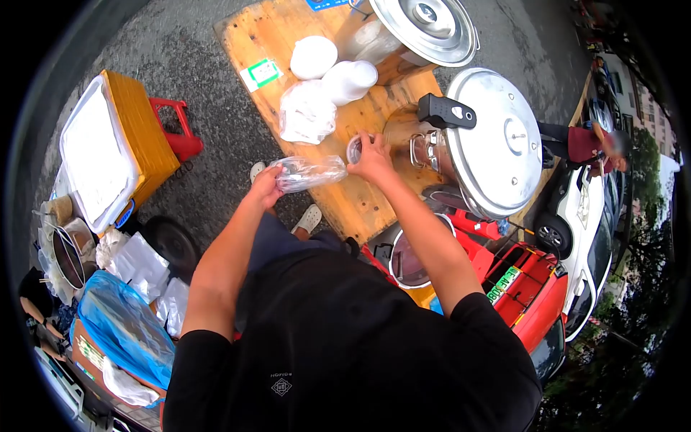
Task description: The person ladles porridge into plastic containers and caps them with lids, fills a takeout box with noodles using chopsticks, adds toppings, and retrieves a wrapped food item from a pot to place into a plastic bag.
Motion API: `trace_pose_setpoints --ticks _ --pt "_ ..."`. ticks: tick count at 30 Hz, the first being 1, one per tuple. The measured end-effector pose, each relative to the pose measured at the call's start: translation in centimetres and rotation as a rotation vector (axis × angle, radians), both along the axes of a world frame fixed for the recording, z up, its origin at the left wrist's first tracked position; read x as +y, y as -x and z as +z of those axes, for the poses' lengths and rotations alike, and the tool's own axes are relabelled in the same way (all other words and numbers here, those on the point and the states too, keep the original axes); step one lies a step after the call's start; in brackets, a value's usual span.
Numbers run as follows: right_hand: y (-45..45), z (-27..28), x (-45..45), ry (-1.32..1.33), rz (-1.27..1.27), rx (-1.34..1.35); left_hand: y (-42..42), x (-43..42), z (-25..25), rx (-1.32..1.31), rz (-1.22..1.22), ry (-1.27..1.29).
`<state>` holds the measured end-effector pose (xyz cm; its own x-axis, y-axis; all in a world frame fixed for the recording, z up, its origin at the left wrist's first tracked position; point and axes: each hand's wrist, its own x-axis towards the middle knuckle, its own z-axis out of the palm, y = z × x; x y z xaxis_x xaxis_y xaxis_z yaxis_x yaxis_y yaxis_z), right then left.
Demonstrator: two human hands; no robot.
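Observation:
My left hand (268, 183) is closed on one end of a clear, crinkled plastic sleeve (311, 173), which stretches over the near edge of the wooden table. What the sleeve contains is hard to make out. Close to its other end, my right hand (372, 156) curls its fingers round the rim of a clear plastic cup (353, 150). Just beyond sit a white plastic bag (307, 114) and stacks of white bowls (350, 81). To the right of my right hand stands a big metal pot with a silver lid (497, 137) and a black handle (448, 112).
Another lidded metal pot (367, 39) stands at the wooden table's (252, 36) far end. Left are a yellow-sided box (147, 144), a red stool (183, 144) and a blue bag (122, 324). A bucket (414, 263) and red vehicle (529, 288) are right; a person (584, 144) stands beyond.

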<state>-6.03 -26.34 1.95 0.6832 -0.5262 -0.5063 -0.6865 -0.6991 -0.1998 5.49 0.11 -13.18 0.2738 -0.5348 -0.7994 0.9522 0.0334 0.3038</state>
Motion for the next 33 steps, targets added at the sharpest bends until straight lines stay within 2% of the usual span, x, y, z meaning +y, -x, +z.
trace_pose_setpoints --ticks 7,11,14,18,19,21,23,24,27,28,33 --pt "2.2 5.0 5.4 0.031 0.125 -0.192 2.0 -4.5 0.1 0.055 -0.051 0.056" --pt "0.9 3.4 7.4 -0.032 0.153 -0.106 2.8 -6.7 2.6 0.026 -0.081 0.031" --pt "0.4 -0.7 7.6 0.004 0.190 -0.065 3.0 -7.2 2.3 -0.087 -0.188 -0.024" --pt "-0.4 -1.0 7.7 -0.008 0.187 -0.019 3.1 -7.0 3.6 -0.196 -0.274 -0.039" --pt "-0.5 -0.7 7.5 0.017 0.207 -0.106 3.1 -6.9 3.5 -0.216 -0.290 -0.041" --pt "-0.9 0.1 7.1 0.068 0.247 -0.283 3.6 -6.9 3.0 -0.394 -0.262 -0.066" --pt "-3.2 1.2 6.1 -0.028 0.213 -0.467 4.6 -6.9 2.4 -0.568 -0.236 -0.095" --pt "-4.6 1.6 5.8 -0.081 0.191 -0.558 4.3 -6.5 5.2 -0.638 -0.300 -0.196" --pt "-9.7 1.1 5.4 0.036 0.200 -0.588 5.1 -6.0 3.5 -0.838 -0.345 -0.318" --pt "-11.1 -0.1 4.9 0.066 0.245 -0.508 5.5 -6.0 3.9 -0.839 -0.265 -0.293" --pt "-15.3 -7.4 3.9 0.262 0.390 -0.177 5.5 -4.1 4.3 -0.700 -0.307 -0.258"
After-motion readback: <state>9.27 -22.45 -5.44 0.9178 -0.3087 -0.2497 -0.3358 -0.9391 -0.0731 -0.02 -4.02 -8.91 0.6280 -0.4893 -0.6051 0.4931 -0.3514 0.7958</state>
